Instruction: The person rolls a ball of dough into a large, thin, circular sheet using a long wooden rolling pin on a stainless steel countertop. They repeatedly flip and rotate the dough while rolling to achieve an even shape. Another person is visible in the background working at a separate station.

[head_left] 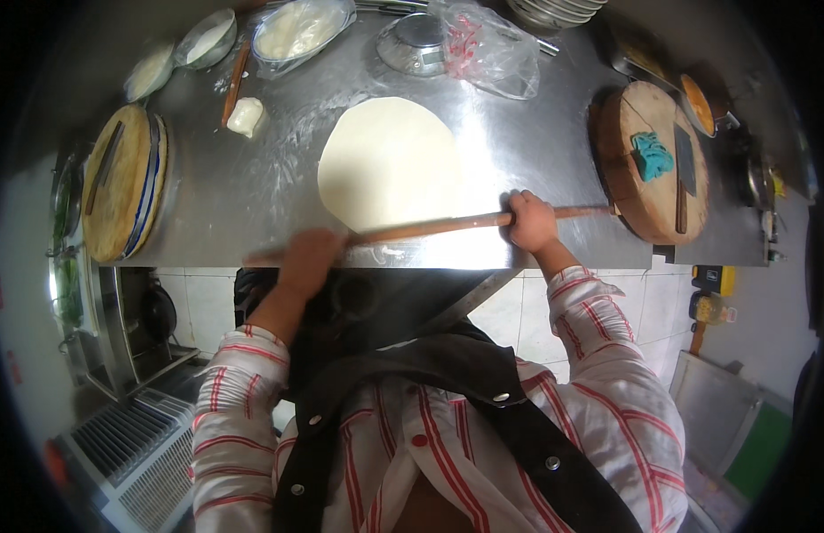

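Observation:
A large round sheet of dough lies flat on the steel table. Across its near edge runs a long wooden rolling pin, close to the table's front edge. My right hand is wrapped round the pin right of the dough. My left hand, smeared by motion, is on the pin's left part, so its fingers do not show clearly. The pin tilts a little, its right end farther from me. Whether the pin presses on the dough's near edge or only lies over it, I cannot tell.
On the steel table a small dough lump lies beside a short wooden stick. Round chopping boards stand left and right, the right one bearing a cleaver and teal cloth. Bowls, a scale and plastic bag line the back.

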Demonstrator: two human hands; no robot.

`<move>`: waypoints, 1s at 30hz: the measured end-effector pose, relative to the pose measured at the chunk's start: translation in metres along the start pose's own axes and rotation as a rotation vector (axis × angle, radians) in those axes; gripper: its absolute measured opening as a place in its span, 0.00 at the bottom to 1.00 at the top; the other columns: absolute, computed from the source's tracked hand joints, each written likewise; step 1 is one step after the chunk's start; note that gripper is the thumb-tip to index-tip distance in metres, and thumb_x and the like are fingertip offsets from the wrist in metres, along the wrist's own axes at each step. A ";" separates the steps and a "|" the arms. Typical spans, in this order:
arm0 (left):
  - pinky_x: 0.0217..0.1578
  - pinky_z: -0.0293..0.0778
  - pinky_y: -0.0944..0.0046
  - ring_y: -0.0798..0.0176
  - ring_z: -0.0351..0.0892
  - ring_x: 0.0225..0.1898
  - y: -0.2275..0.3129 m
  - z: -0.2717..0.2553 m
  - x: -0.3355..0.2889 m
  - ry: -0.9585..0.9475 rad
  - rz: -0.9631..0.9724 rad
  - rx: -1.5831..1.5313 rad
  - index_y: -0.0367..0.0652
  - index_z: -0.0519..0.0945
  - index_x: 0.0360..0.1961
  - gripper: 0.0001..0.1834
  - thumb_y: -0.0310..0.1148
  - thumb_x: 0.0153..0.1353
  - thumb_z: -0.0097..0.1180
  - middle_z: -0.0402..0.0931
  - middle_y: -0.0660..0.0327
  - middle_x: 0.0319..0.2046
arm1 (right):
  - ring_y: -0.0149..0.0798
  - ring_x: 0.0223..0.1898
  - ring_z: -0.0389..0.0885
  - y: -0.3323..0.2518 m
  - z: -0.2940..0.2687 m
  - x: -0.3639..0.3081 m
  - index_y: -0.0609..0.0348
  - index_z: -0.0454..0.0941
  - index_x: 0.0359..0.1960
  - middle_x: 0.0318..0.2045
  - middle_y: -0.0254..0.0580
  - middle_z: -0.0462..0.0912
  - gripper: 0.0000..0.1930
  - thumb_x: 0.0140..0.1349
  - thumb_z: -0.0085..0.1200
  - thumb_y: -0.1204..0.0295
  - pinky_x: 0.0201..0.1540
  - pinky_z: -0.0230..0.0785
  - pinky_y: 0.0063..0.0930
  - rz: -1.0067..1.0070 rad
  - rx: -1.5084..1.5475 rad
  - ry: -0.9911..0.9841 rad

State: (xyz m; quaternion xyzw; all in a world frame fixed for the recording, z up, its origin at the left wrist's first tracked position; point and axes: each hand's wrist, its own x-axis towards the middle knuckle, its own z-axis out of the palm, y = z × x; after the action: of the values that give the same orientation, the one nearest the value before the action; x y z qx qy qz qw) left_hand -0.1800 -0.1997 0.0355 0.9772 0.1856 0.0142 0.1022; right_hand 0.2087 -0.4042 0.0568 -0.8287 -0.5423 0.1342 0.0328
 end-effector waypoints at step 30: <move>0.59 0.63 0.49 0.53 0.72 0.55 0.024 0.004 0.140 0.056 0.015 0.060 0.49 0.78 0.54 0.26 0.34 0.51 0.66 0.76 0.59 0.48 | 0.54 0.61 0.68 -0.137 0.055 0.044 0.66 0.63 0.63 0.59 0.57 0.69 0.33 0.56 0.60 0.70 0.63 0.60 0.45 -0.258 0.396 0.188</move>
State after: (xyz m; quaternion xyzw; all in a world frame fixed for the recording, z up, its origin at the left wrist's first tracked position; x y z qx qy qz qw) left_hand -0.0406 -0.1717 0.0347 0.9804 0.1812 0.0369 0.0676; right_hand 0.0892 -0.3135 0.0229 -0.7390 -0.6013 0.1548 0.2615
